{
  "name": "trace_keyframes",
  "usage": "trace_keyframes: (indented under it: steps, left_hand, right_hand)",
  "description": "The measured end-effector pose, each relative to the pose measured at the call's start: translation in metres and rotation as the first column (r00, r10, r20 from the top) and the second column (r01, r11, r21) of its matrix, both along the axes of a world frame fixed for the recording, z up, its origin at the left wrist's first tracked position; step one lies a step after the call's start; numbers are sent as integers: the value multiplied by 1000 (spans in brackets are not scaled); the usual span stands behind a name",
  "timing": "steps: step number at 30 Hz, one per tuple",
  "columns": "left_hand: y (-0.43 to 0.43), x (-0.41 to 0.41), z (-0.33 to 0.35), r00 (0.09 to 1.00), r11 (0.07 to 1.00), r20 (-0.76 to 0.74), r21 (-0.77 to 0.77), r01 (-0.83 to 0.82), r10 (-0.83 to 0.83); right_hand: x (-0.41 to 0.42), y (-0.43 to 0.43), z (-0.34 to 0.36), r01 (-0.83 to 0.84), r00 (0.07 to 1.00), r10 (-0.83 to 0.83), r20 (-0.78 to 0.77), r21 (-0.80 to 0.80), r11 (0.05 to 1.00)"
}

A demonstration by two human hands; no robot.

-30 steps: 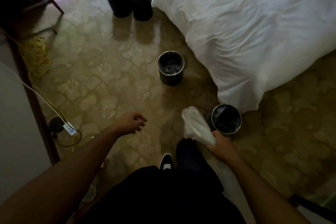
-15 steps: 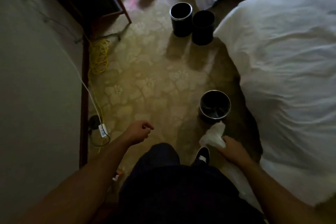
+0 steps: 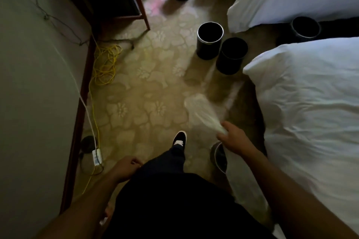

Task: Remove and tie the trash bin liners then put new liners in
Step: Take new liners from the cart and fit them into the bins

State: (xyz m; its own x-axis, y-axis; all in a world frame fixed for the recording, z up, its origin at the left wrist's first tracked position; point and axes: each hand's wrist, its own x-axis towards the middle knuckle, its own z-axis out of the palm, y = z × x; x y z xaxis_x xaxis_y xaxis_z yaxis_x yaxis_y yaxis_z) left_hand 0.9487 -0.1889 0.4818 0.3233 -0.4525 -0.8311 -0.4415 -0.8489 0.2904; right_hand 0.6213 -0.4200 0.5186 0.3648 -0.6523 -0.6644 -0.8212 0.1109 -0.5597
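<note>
Hanging loosely curled and empty beside the thigh, a person's left hand (image 3: 126, 168) sits nearest the camera. Just ahead, the right hand (image 3: 233, 138) clamps the gathered end of a pale plastic liner (image 3: 200, 111), held in the air above the patterned carpet (image 3: 147, 91). A dark bin (image 3: 217, 158) stands under that forearm, beside the white bed (image 3: 310, 106). Farther on, a steel-rimmed bin (image 3: 209, 44) and a black bin (image 3: 231, 58) stand side by side

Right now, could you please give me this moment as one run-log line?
right hand: grips plastic liner | left hand: holds nothing | nearest bin: on carpet, partly behind right forearm
</note>
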Motion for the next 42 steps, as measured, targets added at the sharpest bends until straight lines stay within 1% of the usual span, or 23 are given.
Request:
trace_keyframes:
  steps: [4,8,12,17,21,23,26,30,31,33,34,36,38,40,42]
  left_hand:
    - [-113,49,5,993,994,-48,10,107,-107]
    - [-248,69,17,961,962,-49,-49,269,-271]
    - [-375,50,23,927,927,-59,-87,366,-371]
    - [-506,0,20,911,912,-95,-135,388,-402]
    - [-580,-26,12,915,916,-79,-105,388,-397]
    - [-608,-32,14,924,924,-52,-86,373,-378]
    - [-642,-33,15,952,950,-7,-69,305,-307]
    - [-675,-24,19,966,966,28,-22,256,-256]
    - [-683,-21,19,970,970,31,-12,242,-241]
    - [-700,-15,18,976,977,31,9,214,-214]
    - [-710,-12,17,979,979,26,22,202,-203]
    - [-732,-7,14,981,980,14,42,192,-193]
    - [-757,-3,10,982,981,8,48,189,-190]
    - [-787,0,6,978,977,-4,40,209,-209]
    - [-821,0,4,964,964,-25,24,264,-263]
  right_hand:
    - [-3,-43,-3,111,989,-104,-110,56,992]
    - [-22,-82,-9,261,950,-240,-200,85,962]
    - [-52,-116,-26,415,885,-367,-288,126,901]
    - [-86,-177,-48,545,823,-496,-278,137,827]
    - [-115,-241,-64,597,784,-529,-325,161,786]
    - [-121,-280,-64,592,788,-527,-319,156,791]
    - [-120,-357,-55,509,848,-465,-253,148,848]
    - [-104,-470,-44,364,928,-347,-134,137,921]
    - [-101,-498,-52,339,940,-328,-99,139,931]
    - [-89,-553,-57,343,937,-348,29,112,933]
    - [-82,-578,-56,340,938,-345,46,91,936]
    - [-60,-622,-25,288,958,-288,-6,40,957]
    - [-46,-659,-10,289,957,-289,13,-46,956]
    - [-44,-689,-3,294,956,-293,23,-61,954]
    - [-48,-711,5,329,944,-329,3,-67,942]
